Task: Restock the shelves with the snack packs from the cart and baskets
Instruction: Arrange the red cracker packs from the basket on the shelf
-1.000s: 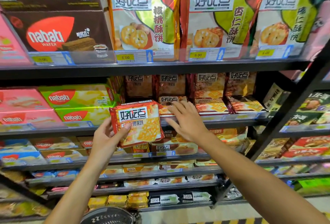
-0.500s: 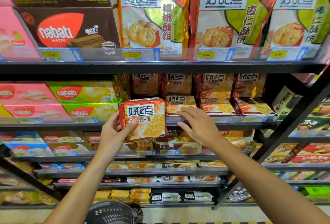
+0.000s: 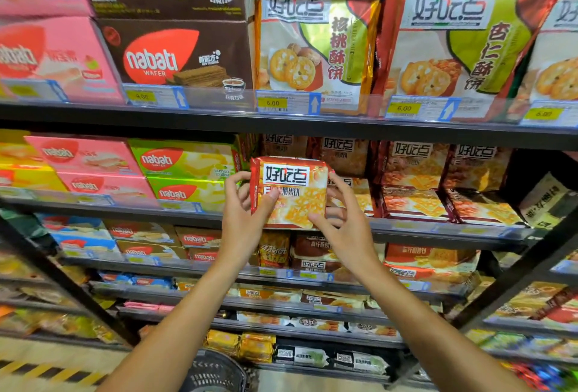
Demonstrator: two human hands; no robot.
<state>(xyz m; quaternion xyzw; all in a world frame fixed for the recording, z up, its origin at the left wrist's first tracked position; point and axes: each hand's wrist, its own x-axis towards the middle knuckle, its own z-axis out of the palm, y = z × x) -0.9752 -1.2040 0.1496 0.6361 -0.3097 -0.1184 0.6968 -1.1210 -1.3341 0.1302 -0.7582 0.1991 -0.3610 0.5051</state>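
At the centre of the frame I hold a squarish red-and-orange foil cracker pack point(image 3: 289, 193) upright, my left hand point(image 3: 242, 216) pinching its left edge, my right hand point(image 3: 342, 222) its lower right, the second shelf point(image 3: 438, 229) just behind it.

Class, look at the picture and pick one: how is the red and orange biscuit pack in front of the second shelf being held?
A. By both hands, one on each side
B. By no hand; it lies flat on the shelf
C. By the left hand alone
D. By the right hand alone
A: the left hand grips the biscuit pack on its left edge and the right hand holds its right edge.
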